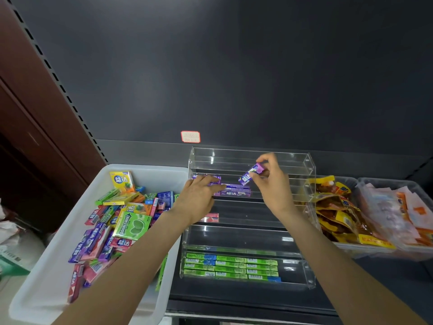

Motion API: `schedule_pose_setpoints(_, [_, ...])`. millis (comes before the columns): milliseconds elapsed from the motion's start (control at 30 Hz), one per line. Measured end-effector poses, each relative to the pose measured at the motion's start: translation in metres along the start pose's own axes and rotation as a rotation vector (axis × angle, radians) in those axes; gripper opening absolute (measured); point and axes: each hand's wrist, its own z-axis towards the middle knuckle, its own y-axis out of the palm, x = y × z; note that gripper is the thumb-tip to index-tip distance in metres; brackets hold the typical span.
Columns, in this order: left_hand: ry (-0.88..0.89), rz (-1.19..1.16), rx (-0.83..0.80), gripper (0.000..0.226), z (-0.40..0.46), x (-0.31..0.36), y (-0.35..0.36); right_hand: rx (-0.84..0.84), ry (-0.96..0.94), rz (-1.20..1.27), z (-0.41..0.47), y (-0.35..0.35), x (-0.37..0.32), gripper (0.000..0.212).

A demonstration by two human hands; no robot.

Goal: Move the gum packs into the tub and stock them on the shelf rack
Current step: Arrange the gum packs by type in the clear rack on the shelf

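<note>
A white tub (58, 242) on the left holds several mixed gum packs (121, 221), purple, pink, green and yellow. A clear tiered rack (307, 165) stands on the shelf to its right. Purple packs (235, 190) lie on an upper tier, a pink pack (210, 218) on the tier below, and green packs (230, 266) fill the bottom tier. My left hand (199, 195) reaches into the upper tier, fingers straight on the purple packs. My right hand (271, 181) pinches one purple gum pack (250, 174) above that tier, tilted.
A clear bin (351, 248) of yellow and brown snack bags sits right of the rack, with another bin of pale packets (398, 207) beyond it. A dark back panel carries a small price tag (190, 136). A brown cabinet (28, 102) stands at the left.
</note>
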Motion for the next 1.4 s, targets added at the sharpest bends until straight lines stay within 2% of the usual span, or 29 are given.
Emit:
schedule_pose_setpoints(100, [0.001, -0.017, -0.012, 0.051, 0.001, 0.000, 0.000, 0.027, -0.023, -0.017, -0.001, 0.004, 0.002, 0.028])
schedule_pose_setpoints(300, [0.010, -0.064, -0.026, 0.050, 0.002, -0.003, -0.001, -0.089, -0.013, -0.161, -0.003, 0.014, 0.016, 0.015])
schedule_pose_setpoints(600, [-0.021, -0.214, 0.024, 0.048, 0.003, -0.002, 0.004, -0.065, -0.097, -0.514, -0.004, 0.014, 0.020, 0.026])
schedule_pose_setpoints(800, [-0.033, -0.188, 0.059, 0.048, 0.006, 0.001, 0.005, -0.141, -0.123, -0.594, 0.001, 0.016, 0.015, 0.030])
schedule_pose_setpoints(1133, [-0.019, -0.066, 0.034, 0.048, 0.008, 0.002, 0.005, -0.185, -0.148, -0.646, 0.001, 0.020, 0.018, 0.037])
schedule_pose_setpoints(1400, [-0.038, -0.072, 0.025, 0.049, 0.010, 0.003, 0.004, -0.241, -0.113, -0.535, 0.004, 0.016, 0.023, 0.028])
